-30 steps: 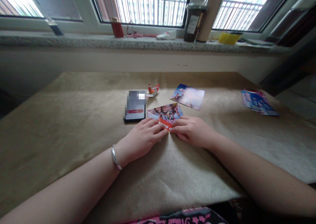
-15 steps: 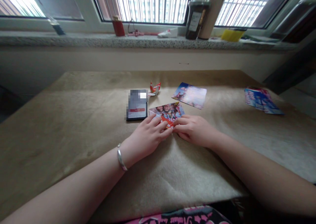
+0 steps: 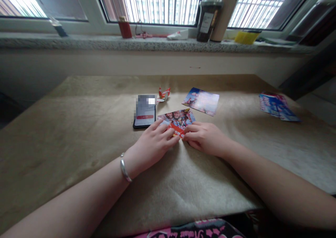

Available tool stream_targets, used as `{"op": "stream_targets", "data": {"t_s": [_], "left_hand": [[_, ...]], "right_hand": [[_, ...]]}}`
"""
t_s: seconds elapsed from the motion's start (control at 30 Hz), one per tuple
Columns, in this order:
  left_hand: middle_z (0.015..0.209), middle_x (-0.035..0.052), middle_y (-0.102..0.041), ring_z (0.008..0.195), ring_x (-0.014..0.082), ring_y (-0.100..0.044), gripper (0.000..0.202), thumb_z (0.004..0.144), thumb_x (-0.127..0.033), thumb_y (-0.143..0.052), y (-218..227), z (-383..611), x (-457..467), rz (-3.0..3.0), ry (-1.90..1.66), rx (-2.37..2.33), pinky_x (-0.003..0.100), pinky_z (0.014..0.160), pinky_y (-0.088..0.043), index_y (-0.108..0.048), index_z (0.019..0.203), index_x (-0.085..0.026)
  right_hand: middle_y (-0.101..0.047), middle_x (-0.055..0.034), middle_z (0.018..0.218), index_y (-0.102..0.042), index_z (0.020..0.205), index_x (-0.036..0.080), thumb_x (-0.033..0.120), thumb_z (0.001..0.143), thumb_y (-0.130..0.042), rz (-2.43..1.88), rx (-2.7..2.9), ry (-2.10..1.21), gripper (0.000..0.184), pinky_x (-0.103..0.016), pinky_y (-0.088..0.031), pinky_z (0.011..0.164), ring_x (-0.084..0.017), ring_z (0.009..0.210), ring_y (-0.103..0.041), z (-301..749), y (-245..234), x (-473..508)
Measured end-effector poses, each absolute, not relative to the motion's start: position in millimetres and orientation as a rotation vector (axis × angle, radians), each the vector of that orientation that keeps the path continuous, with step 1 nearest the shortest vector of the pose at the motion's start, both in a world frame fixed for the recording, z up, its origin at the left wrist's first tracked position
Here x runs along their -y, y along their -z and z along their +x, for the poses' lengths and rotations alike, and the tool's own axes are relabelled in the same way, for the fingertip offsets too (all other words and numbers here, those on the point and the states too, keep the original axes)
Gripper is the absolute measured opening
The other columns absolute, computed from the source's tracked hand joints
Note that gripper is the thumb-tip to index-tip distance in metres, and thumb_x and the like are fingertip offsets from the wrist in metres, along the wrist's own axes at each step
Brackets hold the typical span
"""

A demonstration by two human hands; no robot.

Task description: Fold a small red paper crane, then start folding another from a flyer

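A colourful printed sheet of paper (image 3: 181, 117), folded to a point at its near side, lies flat on the table in front of me. My left hand (image 3: 157, 142) rests on its left part with the fingers stretched out flat. At the right near edge, my right hand (image 3: 206, 136) has its fingers bent together on the paper, pinching it. A phone (image 3: 145, 117) with a lit, partly blurred screen lies beyond my left hand. Just right of the phone sits a small folded red and white paper piece (image 3: 164, 94).
A blue and pink printed sheet (image 3: 202, 101) lies beyond my right hand. Several similar sheets (image 3: 278, 107) are piled at the far right of the table (image 3: 65, 143). On the windowsill (image 3: 99, 44) stand a red lighter-like item (image 3: 125, 28), a dark jar (image 3: 207, 23) and a yellow container (image 3: 246, 37).
My left hand has slid slightly left and back, baring more of the paper's red printed strip near its point. My right hand stays almost in place.
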State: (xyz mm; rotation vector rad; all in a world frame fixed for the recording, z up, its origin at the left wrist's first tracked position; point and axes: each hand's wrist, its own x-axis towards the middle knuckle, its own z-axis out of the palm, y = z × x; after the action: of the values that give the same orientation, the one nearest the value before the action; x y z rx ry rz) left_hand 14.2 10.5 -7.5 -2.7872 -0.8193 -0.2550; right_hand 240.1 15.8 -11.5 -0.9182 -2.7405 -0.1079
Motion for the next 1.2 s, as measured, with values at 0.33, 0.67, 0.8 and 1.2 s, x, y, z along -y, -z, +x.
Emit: {"op": "stream_targets", "data": {"t_s": [0.33,0.67,0.8,1.2], "left_hand": [[0.104,0.0027,-0.06,0.101,0.0188,-0.053,0.021,0.092,-0.017,-0.046,2,10,-13,-2.808,0.172,0.811,0.041,0.104,-0.03,-0.057,0.109,-0.023],[0.109,0.0046,-0.06,0.104,0.02,-0.053,0.02,0.091,-0.017,-0.047,0,9,-15,-2.84,0.156,0.803,0.04,0.1,-0.034,-0.057,0.108,-0.02],[0.102,0.0032,-0.061,0.098,0.0195,-0.055,0.017,0.09,-0.016,-0.05,-3,8,-17,-2.847,0.132,0.796,0.039,0.098,-0.037,-0.059,0.103,-0.019],[0.098,0.0029,-0.064,0.091,0.019,-0.058,0.013,0.085,-0.014,-0.057,-12,4,-15,-2.822,0.121,0.822,0.04,0.096,-0.04,-0.062,0.096,-0.019]], "right_hand": [[-0.066,-0.0029,0.087,-0.068,0.087,0.022,0.02,0.089,-0.044,-0.88,2.718,0.101,0.025,-0.026,-0.039,0.065,-0.015,0.077,-0.054,242,13,-17],[-0.066,-0.0022,0.087,-0.068,0.086,0.022,0.021,0.089,-0.045,-0.883,2.714,0.108,0.024,-0.026,-0.038,0.065,-0.015,0.076,-0.055,243,12,-16],[-0.066,-0.0025,0.087,-0.068,0.088,0.023,0.021,0.088,-0.046,-0.902,2.723,0.108,0.022,-0.027,-0.038,0.065,-0.015,0.077,-0.055,244,13,-16],[-0.066,-0.0024,0.089,-0.068,0.087,0.023,0.021,0.088,-0.046,-0.902,2.735,0.115,0.022,-0.026,-0.037,0.064,-0.015,0.077,-0.054,247,15,-17]]}}
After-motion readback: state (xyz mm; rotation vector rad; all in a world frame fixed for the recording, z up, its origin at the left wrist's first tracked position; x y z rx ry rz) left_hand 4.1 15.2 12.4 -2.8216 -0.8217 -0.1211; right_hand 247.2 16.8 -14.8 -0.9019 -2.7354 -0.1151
